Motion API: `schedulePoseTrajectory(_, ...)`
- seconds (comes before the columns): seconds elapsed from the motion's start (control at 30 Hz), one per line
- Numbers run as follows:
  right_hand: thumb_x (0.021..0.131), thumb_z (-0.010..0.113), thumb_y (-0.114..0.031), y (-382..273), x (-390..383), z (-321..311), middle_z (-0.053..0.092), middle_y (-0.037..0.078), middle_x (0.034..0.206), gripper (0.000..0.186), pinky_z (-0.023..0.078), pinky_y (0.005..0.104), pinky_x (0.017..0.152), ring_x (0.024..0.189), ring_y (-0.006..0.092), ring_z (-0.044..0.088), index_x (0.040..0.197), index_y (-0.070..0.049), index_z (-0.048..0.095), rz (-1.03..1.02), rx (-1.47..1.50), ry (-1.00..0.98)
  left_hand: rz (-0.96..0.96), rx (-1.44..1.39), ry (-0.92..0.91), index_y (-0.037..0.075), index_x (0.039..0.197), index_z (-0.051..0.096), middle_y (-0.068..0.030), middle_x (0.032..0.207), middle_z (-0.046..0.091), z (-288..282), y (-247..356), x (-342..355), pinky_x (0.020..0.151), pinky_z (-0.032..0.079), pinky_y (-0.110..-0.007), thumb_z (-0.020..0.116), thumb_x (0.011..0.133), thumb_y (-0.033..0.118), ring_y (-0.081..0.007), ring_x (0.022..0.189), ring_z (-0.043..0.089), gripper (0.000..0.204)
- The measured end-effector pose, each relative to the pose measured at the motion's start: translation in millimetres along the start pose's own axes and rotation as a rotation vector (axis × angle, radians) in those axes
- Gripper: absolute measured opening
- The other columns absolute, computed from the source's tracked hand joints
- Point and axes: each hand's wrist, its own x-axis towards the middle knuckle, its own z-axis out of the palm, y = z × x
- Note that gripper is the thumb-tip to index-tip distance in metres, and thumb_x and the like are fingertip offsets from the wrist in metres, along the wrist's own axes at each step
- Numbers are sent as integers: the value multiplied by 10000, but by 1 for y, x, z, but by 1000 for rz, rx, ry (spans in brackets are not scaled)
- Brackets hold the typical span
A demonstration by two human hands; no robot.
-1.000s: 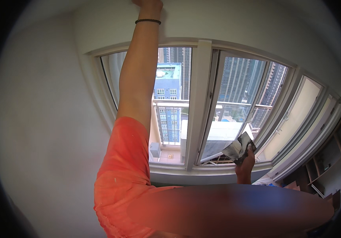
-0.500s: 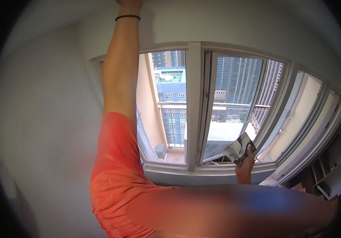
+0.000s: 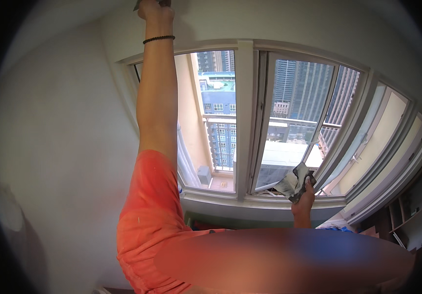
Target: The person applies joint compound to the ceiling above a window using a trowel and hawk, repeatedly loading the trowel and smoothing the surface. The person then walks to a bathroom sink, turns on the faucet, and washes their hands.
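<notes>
My left hand [image 3: 154,11], at the end of my raised arm with a dark bead bracelet, is closed on a dark flat tool [image 3: 138,5] against the upper wall above the window, partly cut off by the top edge. My right hand [image 3: 304,198] grips a flat squarish plate [image 3: 289,187] smeared with pale and dark grey material, held low in front of the open window pane. A blurred oval covers the lower middle.
A white-framed window [image 3: 245,122] looks onto a balcony railing [image 3: 219,117] and tall buildings [image 3: 296,85]. A plain wall [image 3: 54,147] is on the left. At the right stand more window panels [image 3: 382,142] and wooden shelving [image 3: 404,206].
My left hand has moved leftward along the upper wall, and its dark tool now shows at the frame's top. The view has shifted slightly. My right hand still holds the plate low.
</notes>
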Motion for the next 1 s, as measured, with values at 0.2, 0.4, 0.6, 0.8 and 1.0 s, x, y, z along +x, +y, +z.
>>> schedulePoseTrajectory(0.2,1055,494,-256,10,4,-9,616,130,1307,398,551,441,973,1160,284,644,1389,-39,497,-73,16,58,-123,28,-34,-58,1212,523,-183,1059,613,16,-33,54,689,447,-411,378,1015,88,-268,786,574,285)
schedulePoseTrajectory(0.4,1056,498,-265,13,0,-7,619,129,1303,404,552,440,971,1150,284,649,1391,-39,499,-105,18,77,-147,52,-29,-88,1237,524,-221,1068,620,24,-41,81,713,468,-413,368,1021,89,-298,831,592,320)
schedulePoseTrajectory(0.6,1050,518,-248,11,10,-8,630,117,1266,370,566,422,953,1126,267,663,1355,-40,510,-53,26,-4,-133,44,-97,-112,1228,525,-242,1088,623,37,5,63,768,482,-434,371,1013,85,-321,886,600,330)
schedulePoseTrajectory(0.8,1043,533,-245,-1,8,0,633,113,1251,362,576,422,938,1114,267,669,1337,-35,516,4,27,-118,-33,71,-192,-137,1220,526,-262,1109,625,64,82,25,824,495,-456,375,1005,81,-344,940,609,341)
schedulePoseTrajectory(1.0,1039,537,-260,-12,12,1,634,109,1247,372,574,437,935,1108,275,670,1337,-38,518,137,26,-272,127,156,-328,-161,1211,528,-282,1130,628,106,193,-49,880,508,-477,378,997,77,-367,995,618,353)
